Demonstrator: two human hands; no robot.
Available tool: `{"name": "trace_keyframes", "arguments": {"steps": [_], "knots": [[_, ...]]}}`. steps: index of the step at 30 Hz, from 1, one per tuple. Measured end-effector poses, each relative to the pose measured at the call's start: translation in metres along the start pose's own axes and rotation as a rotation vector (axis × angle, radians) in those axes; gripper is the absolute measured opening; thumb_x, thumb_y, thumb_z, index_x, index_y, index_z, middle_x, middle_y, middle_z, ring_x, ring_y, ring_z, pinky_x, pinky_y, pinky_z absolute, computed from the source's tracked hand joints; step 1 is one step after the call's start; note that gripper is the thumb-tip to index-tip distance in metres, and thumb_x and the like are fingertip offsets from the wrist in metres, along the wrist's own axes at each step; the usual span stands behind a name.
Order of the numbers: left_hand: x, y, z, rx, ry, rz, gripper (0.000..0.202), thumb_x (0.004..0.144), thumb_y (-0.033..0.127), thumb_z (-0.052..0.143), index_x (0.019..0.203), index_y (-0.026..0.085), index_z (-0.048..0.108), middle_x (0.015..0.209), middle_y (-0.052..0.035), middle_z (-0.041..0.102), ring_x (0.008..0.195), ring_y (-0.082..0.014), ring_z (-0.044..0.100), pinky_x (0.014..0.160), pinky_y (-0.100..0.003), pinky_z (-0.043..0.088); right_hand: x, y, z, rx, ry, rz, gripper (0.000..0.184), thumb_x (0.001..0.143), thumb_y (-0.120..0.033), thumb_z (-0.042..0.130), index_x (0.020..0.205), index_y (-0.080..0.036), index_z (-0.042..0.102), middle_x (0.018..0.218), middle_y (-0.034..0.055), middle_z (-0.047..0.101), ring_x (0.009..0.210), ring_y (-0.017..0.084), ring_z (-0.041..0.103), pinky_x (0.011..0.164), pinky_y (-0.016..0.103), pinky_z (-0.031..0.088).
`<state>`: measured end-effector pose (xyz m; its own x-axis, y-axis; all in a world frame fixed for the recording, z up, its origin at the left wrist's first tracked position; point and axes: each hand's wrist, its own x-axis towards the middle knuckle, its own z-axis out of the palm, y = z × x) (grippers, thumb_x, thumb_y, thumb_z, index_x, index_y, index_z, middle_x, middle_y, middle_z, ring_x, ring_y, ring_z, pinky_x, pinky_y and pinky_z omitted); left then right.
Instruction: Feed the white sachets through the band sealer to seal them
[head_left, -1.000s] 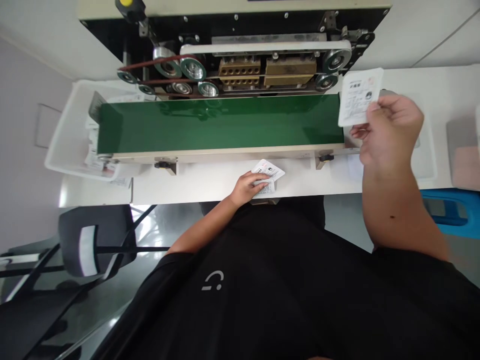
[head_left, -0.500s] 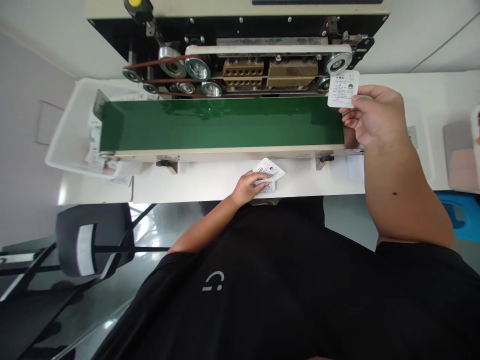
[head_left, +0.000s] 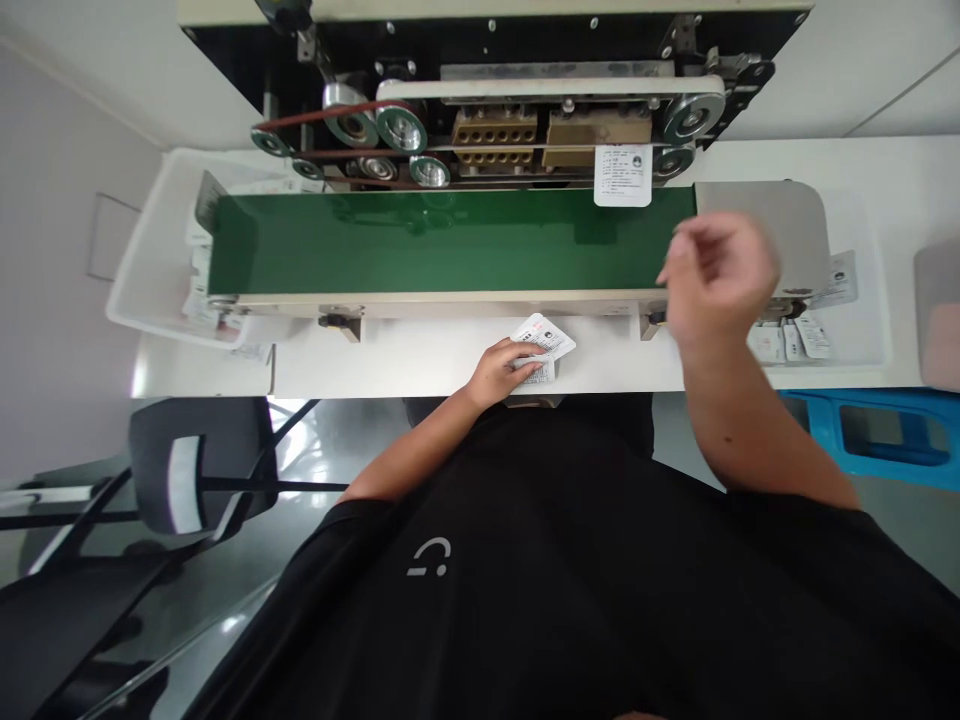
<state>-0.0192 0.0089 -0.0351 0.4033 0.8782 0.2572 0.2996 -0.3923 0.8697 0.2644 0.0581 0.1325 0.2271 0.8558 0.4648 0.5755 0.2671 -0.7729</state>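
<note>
My left hand (head_left: 499, 373) rests on the white table below the conveyor. It is closed on a few small white printed sachets (head_left: 553, 338), fanned out between thumb and fingers. My right hand (head_left: 716, 275) is smeared by motion over the right end of the green conveyor belt (head_left: 420, 245). Its fingers are loosely curled, somewhat apart, and I see nothing in them. Another printed sachet (head_left: 624, 178) hangs by its upper edge at the band sealing machine (head_left: 551, 90), below the right brass block, its lower part in front of the belt.
At the left end of the belt stands a white bin (head_left: 139, 265) with sachets inside. A white tray (head_left: 870, 330) on the right holds several sachets (head_left: 795, 340). A blue stool (head_left: 817, 425) is at lower right, and a dark chair (head_left: 157, 480) at lower left.
My right hand has let go of its sachet and moved down and slightly left. That sachet has shifted left into the machine. My left hand keeps its sachets; the view has shifted slightly.
</note>
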Motion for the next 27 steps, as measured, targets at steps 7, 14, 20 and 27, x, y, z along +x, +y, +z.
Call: {"name": "trace_keyframes", "arguments": {"steps": [7, 14, 20, 27], "knots": [[0.001, 0.005, -0.004, -0.048, -0.056, 0.057, 0.028, 0.1, 0.044, 0.074, 0.117, 0.023, 0.08, 0.108, -0.0105, 0.084, 0.094, -0.0194, 0.076, 0.082, -0.031, 0.062, -0.091, 0.001, 0.031, -0.176, -0.608, 0.066, 0.023, 0.098, -0.035, 0.065, 0.117, -0.023, 0.073, 0.115, 0.0092, 0.072, 0.079, 0.018, 0.062, 0.072, 0.033, 0.047], [0.003, 0.006, -0.004, -0.092, -0.109, 0.084, 0.03, 0.1, 0.045, 0.074, 0.118, 0.022, 0.08, 0.113, -0.0127, 0.082, 0.103, -0.0212, 0.077, 0.094, -0.037, 0.065, -0.083, 0.011, 0.023, -0.072, -0.745, 0.217, 0.029, 0.101, -0.042, 0.065, 0.081, -0.02, 0.064, 0.069, 0.0016, 0.059, 0.061, 0.013, 0.051, 0.062, 0.029, 0.038], [0.006, 0.006, -0.004, -0.122, -0.102, 0.08, 0.031, 0.101, 0.043, 0.072, 0.122, 0.02, 0.077, 0.116, -0.0149, 0.08, 0.11, -0.0225, 0.077, 0.093, -0.038, 0.066, -0.02, 0.008, -0.03, 0.267, -0.186, 0.375, 0.025, 0.094, -0.042, 0.08, 0.096, -0.018, 0.073, 0.076, 0.005, 0.07, 0.056, 0.011, 0.056, 0.054, 0.027, 0.043], [0.006, 0.004, -0.002, -0.145, -0.066, 0.122, 0.03, 0.1, 0.041, 0.074, 0.121, 0.02, 0.077, 0.113, -0.0136, 0.078, 0.105, -0.0204, 0.076, 0.088, -0.035, 0.065, 0.066, 0.051, -0.084, 0.356, 0.159, 0.542, 0.005, 0.09, -0.013, 0.07, 0.093, -0.011, 0.073, 0.072, 0.0116, 0.071, 0.05, 0.014, 0.061, 0.046, 0.024, 0.036]]}}
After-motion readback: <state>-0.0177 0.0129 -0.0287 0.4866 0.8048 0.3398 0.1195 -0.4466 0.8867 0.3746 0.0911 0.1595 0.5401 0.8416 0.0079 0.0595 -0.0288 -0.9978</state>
